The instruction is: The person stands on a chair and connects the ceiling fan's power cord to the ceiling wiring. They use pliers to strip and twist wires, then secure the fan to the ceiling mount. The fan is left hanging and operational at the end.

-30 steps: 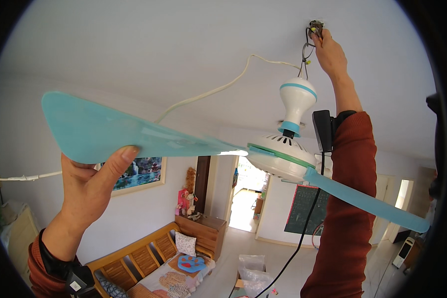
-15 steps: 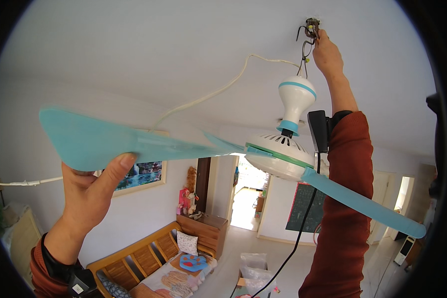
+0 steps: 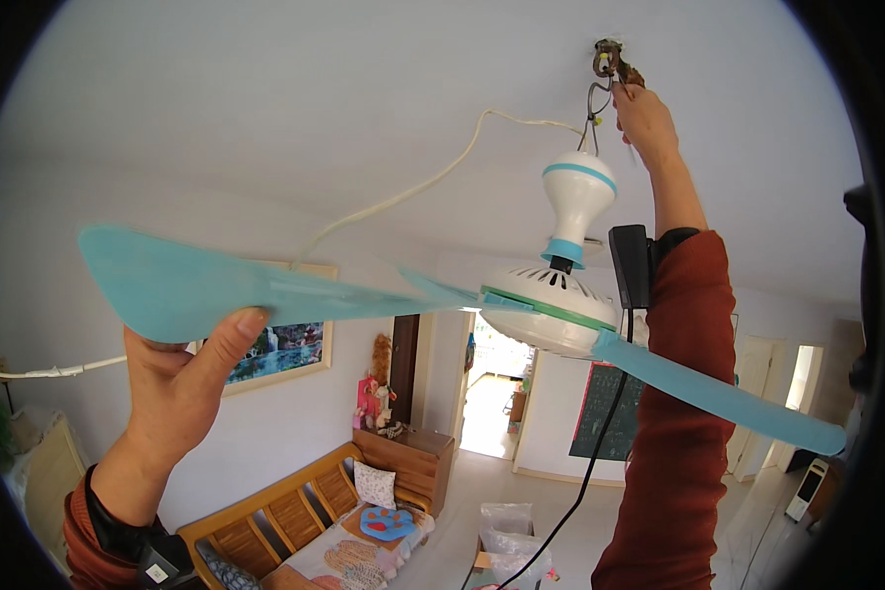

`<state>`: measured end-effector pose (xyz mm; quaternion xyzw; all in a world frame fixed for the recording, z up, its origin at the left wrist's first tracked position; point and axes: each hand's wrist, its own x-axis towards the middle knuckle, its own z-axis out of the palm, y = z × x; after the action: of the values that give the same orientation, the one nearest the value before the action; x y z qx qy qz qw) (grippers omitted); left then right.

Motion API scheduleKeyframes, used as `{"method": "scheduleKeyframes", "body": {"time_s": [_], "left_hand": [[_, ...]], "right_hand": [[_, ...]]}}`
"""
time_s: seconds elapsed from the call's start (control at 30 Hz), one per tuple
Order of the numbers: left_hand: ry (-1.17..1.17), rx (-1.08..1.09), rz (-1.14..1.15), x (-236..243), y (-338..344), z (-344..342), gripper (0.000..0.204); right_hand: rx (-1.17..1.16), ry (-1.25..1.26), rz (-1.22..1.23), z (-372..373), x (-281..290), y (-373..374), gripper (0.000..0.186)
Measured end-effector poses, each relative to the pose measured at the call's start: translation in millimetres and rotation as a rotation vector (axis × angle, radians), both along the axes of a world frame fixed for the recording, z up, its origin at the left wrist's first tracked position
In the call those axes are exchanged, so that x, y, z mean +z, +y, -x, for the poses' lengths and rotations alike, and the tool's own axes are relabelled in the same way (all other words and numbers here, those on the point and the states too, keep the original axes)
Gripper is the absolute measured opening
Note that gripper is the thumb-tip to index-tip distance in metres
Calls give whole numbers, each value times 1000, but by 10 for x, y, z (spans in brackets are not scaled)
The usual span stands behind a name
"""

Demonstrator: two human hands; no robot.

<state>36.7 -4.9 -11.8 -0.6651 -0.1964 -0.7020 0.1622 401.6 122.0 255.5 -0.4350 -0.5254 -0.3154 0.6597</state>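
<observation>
A ceiling fan (image 3: 549,320) with a white body and pale blue blades hangs from a dark wire hook (image 3: 593,103) below a rusty bracket (image 3: 607,56) on the ceiling. My left hand (image 3: 182,388) pinches the broad outer end of the left blade (image 3: 182,285), thumb in front and fingers behind. Up beside the hook, my right hand (image 3: 647,120) is closed at the fingertips; what they hold is too small to tell. Another blade (image 3: 728,393) points right, passing in front of my right forearm. A white cord (image 3: 403,197) runs from the fan's top leftward.
Black devices sit on both wrists, and a black cable (image 3: 600,442) dangles from the right one. Below are a wooden sofa (image 3: 290,511) with cushions, a brown cabinet (image 3: 408,462) with toys, and a table with plastic bags (image 3: 506,526). A framed picture (image 3: 280,356) and a chalkboard (image 3: 600,418) hang on the walls.
My right hand has come down slightly from the ceiling bracket, and the rusty piece beside it shows more. The fan has shifted a little left in view. My left hand keeps its hold on the blade.
</observation>
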Motion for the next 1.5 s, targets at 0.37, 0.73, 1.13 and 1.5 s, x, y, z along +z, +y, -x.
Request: {"method": "scheduleKeyframes", "body": {"time_s": [0.37, 0.73, 1.13, 1.5], "left_hand": [[-106, -92, 149, -8, -89, -11, 11], [-35, 30, -7, 28, 91, -13, 11], [-54, 82, -29, 126, 55, 17, 14], [-67, 79, -49, 139, 143, 48, 16]], "right_hand": [[198, 115, -246, 88, -313, 159, 33], [606, -1, -205, 23, -395, 185, 37], [723, 141, -338, 181, -436, 102, 24], [615, 146, -431, 271, -363, 343, 21]]}}
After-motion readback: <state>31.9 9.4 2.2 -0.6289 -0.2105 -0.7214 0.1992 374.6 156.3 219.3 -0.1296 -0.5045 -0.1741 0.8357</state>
